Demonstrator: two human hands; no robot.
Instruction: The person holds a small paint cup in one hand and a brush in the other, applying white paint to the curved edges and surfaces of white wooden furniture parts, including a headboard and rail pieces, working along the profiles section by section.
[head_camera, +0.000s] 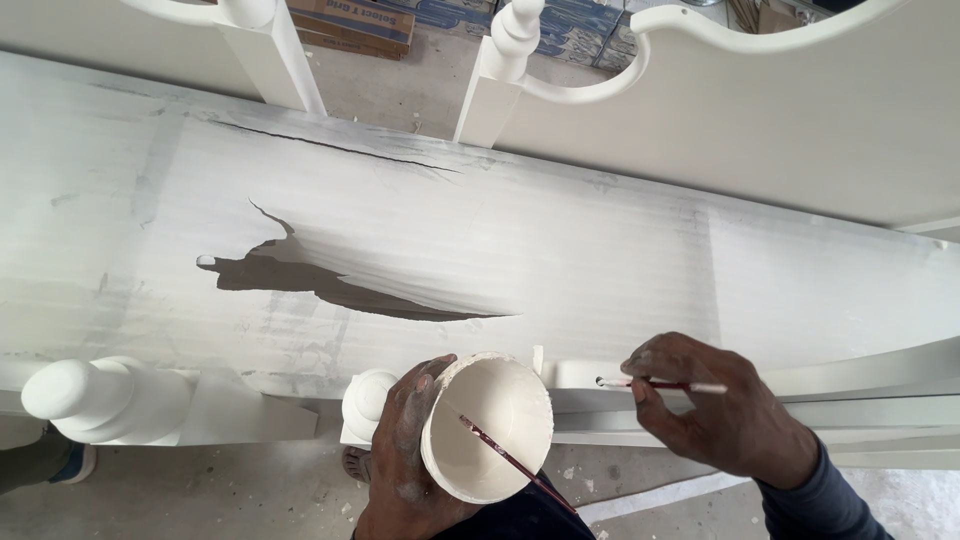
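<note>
the right hand (715, 415) was closed in a pinch grip on a thin brush (665, 384), thumb and fingertips meeting round its dark red handle. the brush lay nearly level, its pale tip pointing left and resting against the upper edge of a white moulded rail (860, 385) just beyond the knuckles. a dark blue sleeve (820, 500) covered the wrist.

the left hand (405, 455) was wrapped around a small white cup (490, 425), fingers curled about its outer wall, the grip closed on it. the cup was tilted so its mouth faced the camera, and white paint coated the inside. a second thin brush (510, 460) with a dark red handle stood inside it, leaning out over the lower rim. the cup sat just to the left of the right hand, the two close but apart.

behind both hands a broad, white-painted panel (600, 250) ran across the view, streaked grey. a dark bare patch (320, 285) showed in its left half, and a thin dark crack (330, 145) ran above it. rounded white finials (85, 395) stood at the near edge, one (368, 400) touching the left hand's side.

a curved white furniture piece (800, 110) lay past the panel. at the top edge, flat brown cartons (350, 25) and blue printed packages (580, 30) were stacked on the floor. a grey floor (250, 490) speckled with white lay below.
</note>
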